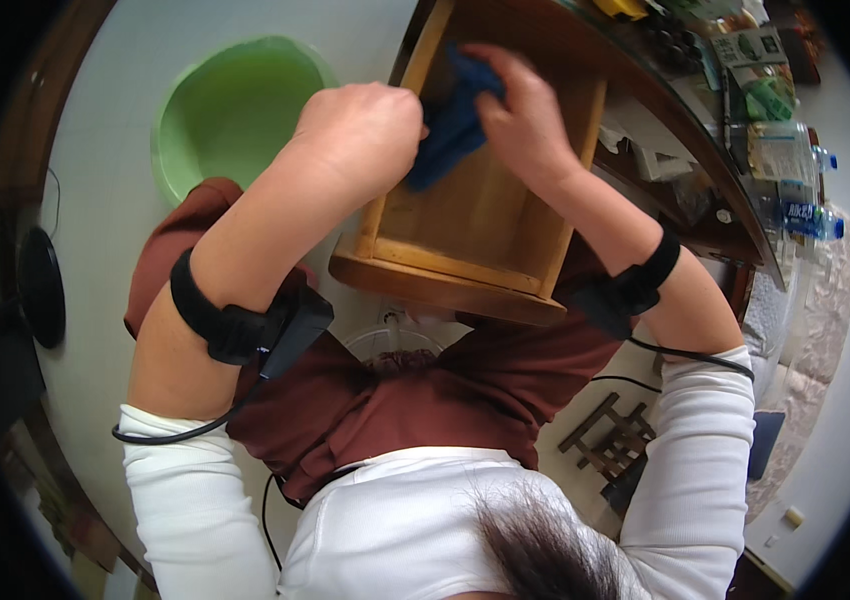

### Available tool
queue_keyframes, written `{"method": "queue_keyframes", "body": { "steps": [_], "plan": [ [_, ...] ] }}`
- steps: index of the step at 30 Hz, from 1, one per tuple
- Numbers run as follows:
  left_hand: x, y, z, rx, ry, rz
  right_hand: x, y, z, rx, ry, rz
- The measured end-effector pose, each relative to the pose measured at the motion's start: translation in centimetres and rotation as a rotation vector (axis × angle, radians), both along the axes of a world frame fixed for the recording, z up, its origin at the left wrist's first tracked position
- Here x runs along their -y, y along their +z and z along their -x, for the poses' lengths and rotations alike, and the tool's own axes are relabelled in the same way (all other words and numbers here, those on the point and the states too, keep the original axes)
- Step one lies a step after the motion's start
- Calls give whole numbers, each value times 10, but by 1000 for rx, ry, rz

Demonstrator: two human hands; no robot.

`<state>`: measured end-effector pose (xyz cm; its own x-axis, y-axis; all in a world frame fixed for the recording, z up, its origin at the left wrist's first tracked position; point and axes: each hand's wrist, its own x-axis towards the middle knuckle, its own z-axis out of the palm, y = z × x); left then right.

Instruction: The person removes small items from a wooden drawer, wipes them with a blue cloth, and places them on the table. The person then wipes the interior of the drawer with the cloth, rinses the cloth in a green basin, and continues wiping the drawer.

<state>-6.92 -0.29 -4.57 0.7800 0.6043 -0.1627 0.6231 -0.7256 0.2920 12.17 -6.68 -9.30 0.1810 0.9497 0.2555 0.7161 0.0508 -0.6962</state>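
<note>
A wooden drawer [470,217] is pulled out above my knees, its open top facing me. My right hand [528,112] reaches inside and grips a blue cloth [449,142], which is bunched and slightly blurred. My left hand [365,124] is curled over the drawer's left side wall, right against the cloth. Its fingertips are hidden, so whether it holds the wall or the cloth is not clear. The drawer's bottom shows bare wood below the cloth.
A green plastic basin [241,112] stands on the floor at the left. Right of the drawer, a glass-edged tabletop [751,217] bears bottles, jars and packages. A small wooden stool [608,435] is at the lower right. A round black base [40,287] stands far left.
</note>
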Motion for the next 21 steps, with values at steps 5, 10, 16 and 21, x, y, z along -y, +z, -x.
{"method": "queue_keyframes", "body": {
  "steps": [5, 10, 16, 21],
  "plan": [
    [2, -1, -2, -50, 10, 43, -4, 14, -14, 1013, 362, -281],
    [-2, -2, -1, -59, 17, 51, -5, 0, -29, 868, 210, 89],
    [-3, 2, -5, -108, 6, 68, -20, -13, -20, 603, 277, 233],
    [-3, 1, -3, -129, 22, 92, -38, -21, -55, 571, 390, 173]
  ]
}}
